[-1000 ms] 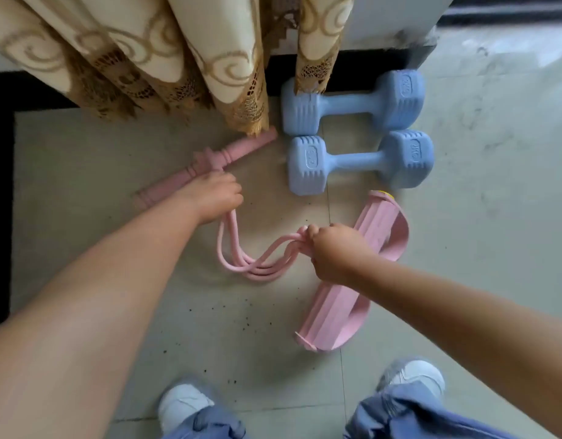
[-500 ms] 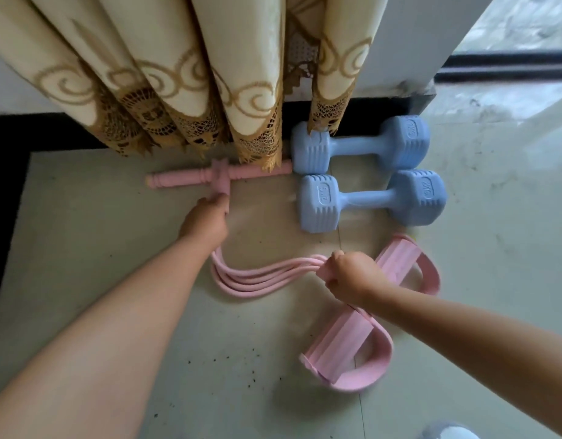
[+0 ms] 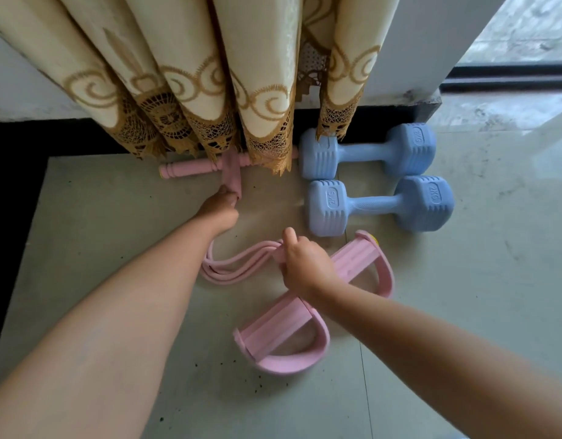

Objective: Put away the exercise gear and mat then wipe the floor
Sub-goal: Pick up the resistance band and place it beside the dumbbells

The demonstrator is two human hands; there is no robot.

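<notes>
Now that the pink foam-grip handle bar point(image 3: 191, 167) has been pushed against the wall under the cream lace-hemmed curtain point(image 3: 210, 90), beside two blue dumbbells point(image 3: 368, 182): left hand point(image 3: 218, 210) fingers pinching its strap, right hand point(image 3: 305, 264) fingers clamped on pink rubber tubes point(image 3: 232, 267); pedal end left to tuck in.

Pink handle bar point(image 3: 191, 168) now flat along the wall w/ its right end under the curtain point(image 3: 210, 90); 1 s ago it lay diagonal. Left hand point(image 3: 221, 210) slid off the bar onto its strap.

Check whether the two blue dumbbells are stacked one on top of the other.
No, both blue dumbbells lie side by side on the floor.
</notes>
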